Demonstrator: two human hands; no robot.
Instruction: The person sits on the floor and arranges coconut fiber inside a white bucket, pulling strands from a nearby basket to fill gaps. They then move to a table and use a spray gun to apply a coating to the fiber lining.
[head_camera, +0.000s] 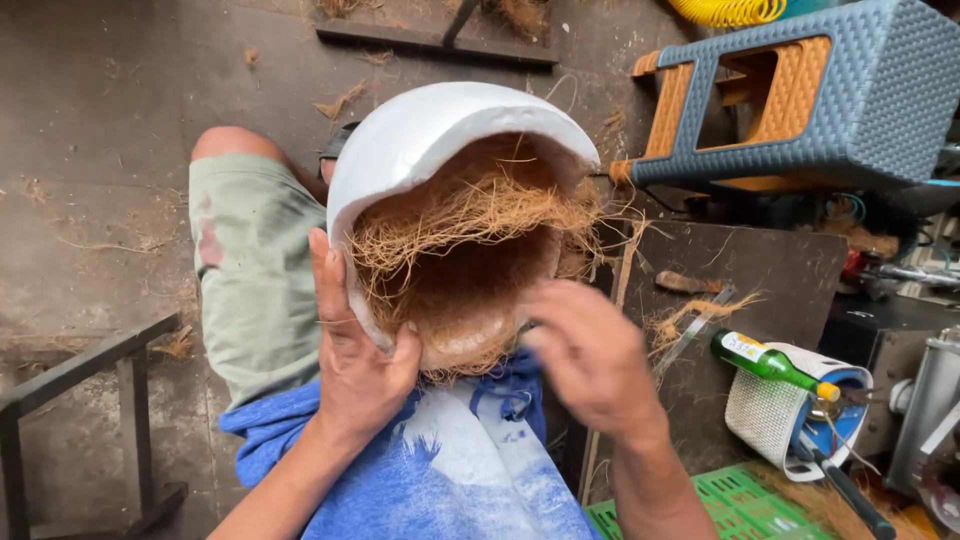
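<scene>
Head view: a white curved shell (420, 140), stuffed with tangled brown coconut fibre (470, 225), sits over the person's lap at the centre of the frame. The left hand (355, 350) holds it at its 7 o'clock edge, fingers closed around the rim with the thumb pressed on the inner lip. The right hand (590, 355) is at the shell's 4 o'clock, blurred by motion; its fingers look loosely spread and appear to hold nothing, though the blur makes that uncertain. A grey and orange woven stool (820, 100) stands at 2 o'clock, and a green bottle (765, 362) lies in a small basket (770, 415) at 4 o'clock. As a judgement, the single-handed grip could let the shell tip, and loose fibre at the opening could spill onto the floor (100, 150).
</scene>
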